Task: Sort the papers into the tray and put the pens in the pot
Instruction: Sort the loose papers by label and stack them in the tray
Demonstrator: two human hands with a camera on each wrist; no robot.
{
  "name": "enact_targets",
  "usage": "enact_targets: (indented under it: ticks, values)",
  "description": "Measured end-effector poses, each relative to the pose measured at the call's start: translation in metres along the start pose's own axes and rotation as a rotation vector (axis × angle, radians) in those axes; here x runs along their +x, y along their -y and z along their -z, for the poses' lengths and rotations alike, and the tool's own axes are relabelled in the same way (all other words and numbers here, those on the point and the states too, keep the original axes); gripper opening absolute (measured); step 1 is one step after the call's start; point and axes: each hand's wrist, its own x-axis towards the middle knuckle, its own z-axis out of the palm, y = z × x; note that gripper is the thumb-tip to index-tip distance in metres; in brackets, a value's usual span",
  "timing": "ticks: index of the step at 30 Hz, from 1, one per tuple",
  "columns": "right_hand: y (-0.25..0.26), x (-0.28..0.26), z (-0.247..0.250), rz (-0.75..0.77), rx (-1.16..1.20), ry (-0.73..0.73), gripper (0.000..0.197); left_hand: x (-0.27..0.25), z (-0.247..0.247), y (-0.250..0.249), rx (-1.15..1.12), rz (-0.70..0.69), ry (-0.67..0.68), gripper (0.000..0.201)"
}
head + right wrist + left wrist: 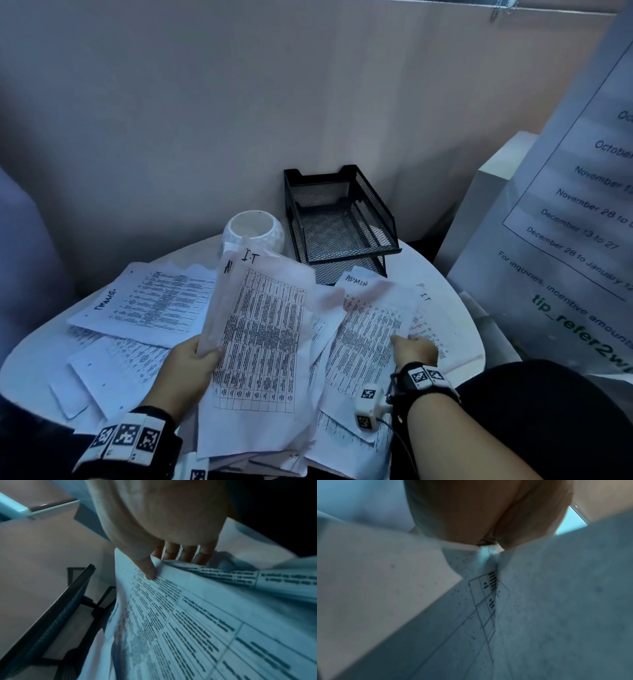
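Note:
In the head view my left hand [200,354] grips a raised bundle of printed sheets [262,329], the top one marked "I.T". The left wrist view shows only my palm [488,513] against those sheets [556,601]. My right hand [412,346] pinches the edge of a sheet marked "ADMIN" [370,329] that lies on the table. In the right wrist view the thumb [149,570] sits on that sheet [188,628], with the other fingers [186,554] underneath. A black mesh tray [342,222] [60,615] stands behind, and a white pot [253,229] stands to its left. No pens show.
Several more printed sheets [150,301] cover the round white table [462,325]. A large printed notice [582,205] leans at the right in front of a white box [479,212]. A plain wall runs close behind. My dark-clad leg [548,411] is at the lower right.

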Motion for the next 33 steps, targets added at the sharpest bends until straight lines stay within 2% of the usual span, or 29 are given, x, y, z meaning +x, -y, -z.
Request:
enact_targets:
  ticks: [6,10,12,14,16,20,22,26,29,33]
  values:
    - [0.006,-0.008,0.003,0.133,-0.076,-0.050,0.028,0.001,0.001,-0.002,-0.028,0.009,0.000,0.011]
    - [0.025,-0.030,0.016,0.263,0.080,-0.186,0.031,0.005,0.005,0.001,-0.037,0.007,-0.010,0.011]
    - [0.044,-0.043,0.024,0.365,0.131,-0.267,0.029,0.007,0.007,0.002,-0.041,0.004,-0.023,0.011]
    - [0.063,-0.060,0.031,0.493,0.189,-0.287,0.025,0.006,0.009,-0.001,-0.041,-0.001,-0.046,0.013]
    - [0.080,-0.079,0.036,0.627,0.248,-0.267,0.021,0.005,0.011,-0.004,-0.051,-0.008,-0.072,0.014]
    - [0.104,-0.115,0.043,0.813,0.420,-0.097,0.018,0.003,0.017,-0.007,-0.050,-0.018,-0.087,0.016]
    - [0.113,-0.129,0.045,0.798,0.557,0.063,0.017,0.000,0.020,-0.009,-0.052,-0.014,-0.077,0.017]
    - [0.114,-0.144,0.038,0.648,0.689,0.308,0.020,-0.004,0.025,-0.015,-0.105,-0.051,-0.050,0.018]
    - [0.105,-0.142,0.028,0.515,0.693,0.381,0.022,-0.012,0.026,-0.024,-0.126,-0.069,0.005,0.024]
    - [0.099,-0.136,0.025,0.404,0.695,0.420,0.025,-0.015,0.027,-0.031,-0.112,-0.133,0.007,0.028]
